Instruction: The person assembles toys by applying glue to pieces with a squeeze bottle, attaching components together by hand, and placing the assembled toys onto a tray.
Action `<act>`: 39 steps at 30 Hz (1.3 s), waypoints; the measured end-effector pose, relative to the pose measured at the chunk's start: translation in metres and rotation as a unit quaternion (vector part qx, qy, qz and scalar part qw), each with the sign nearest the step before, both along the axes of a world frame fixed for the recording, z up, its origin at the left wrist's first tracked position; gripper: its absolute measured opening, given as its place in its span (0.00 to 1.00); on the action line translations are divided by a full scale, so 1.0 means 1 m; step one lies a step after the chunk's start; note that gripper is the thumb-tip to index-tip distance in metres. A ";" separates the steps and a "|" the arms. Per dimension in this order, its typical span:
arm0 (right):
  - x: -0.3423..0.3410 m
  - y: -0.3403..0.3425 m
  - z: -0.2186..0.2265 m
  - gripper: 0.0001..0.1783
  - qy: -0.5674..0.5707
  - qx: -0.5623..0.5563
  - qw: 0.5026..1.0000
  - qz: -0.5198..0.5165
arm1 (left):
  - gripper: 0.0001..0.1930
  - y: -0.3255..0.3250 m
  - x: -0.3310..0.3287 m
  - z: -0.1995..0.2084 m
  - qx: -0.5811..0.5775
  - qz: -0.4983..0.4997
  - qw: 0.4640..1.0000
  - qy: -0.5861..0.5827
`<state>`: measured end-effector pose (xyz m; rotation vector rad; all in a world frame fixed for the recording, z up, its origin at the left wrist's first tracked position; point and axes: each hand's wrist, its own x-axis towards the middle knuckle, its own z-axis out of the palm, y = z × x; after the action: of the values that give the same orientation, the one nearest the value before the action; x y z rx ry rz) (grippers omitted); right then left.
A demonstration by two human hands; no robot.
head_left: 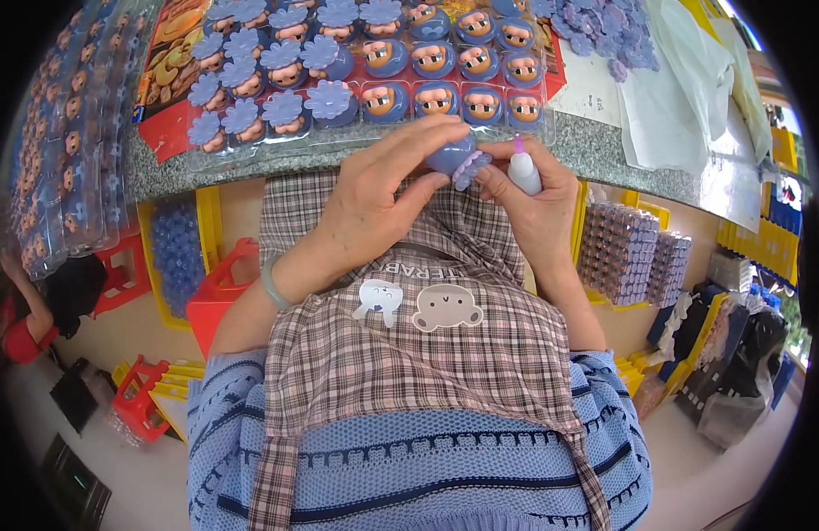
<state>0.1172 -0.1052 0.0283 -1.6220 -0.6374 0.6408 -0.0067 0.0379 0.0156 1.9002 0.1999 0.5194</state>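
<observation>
Near the front edge of the gray speckled stone table, two hands hold up one small, round, shiny blue plastic doll head, with a pale purple-blue flower piece with a wavy edge against its right side. To do this well, it seems best to hold the head steady, line up the flower, then press softly all around so no petal bends. The small white squeeze bottle with a thin purple tip should point away from the shiny blue, in case it drips.

The left hand is curved and half open, pinching the head between its fingers on top and its thumb below. The right hand is more closed: thumb and pointer finger pinch the flower piece, and the bottle is tucked in too. How hard they squeeze, nobody can tell. Just past them sits a clear plastic tray of blue heads.
</observation>
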 end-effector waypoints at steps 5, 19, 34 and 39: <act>-0.004 -0.005 -0.010 0.11 -0.065 -0.016 0.998 -0.011 | 0.24 -0.003 -0.001 -0.002 0.059 -0.006 0.998 -0.010; -0.023 0.006 -0.013 0.15 -0.022 0.031 0.999 -0.031 | 0.17 -0.011 0.003 -0.005 -0.083 0.007 0.996 -0.015; -0.011 0.001 -0.004 0.24 -0.077 0.053 0.996 -0.010 | 0.16 -0.009 0.004 0.012 -0.241 -0.001 0.971 0.001; 0.001 0.006 -0.002 0.34 -0.361 0.135 0.918 0.095 | 0.19 0.000 0.006 0.010 -0.406 -0.022 0.913 0.037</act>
<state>0.1184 -0.0987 0.0260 -1.5217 -1.3724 0.0494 -0.0011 0.0378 0.0254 1.1038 0.3572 0.2640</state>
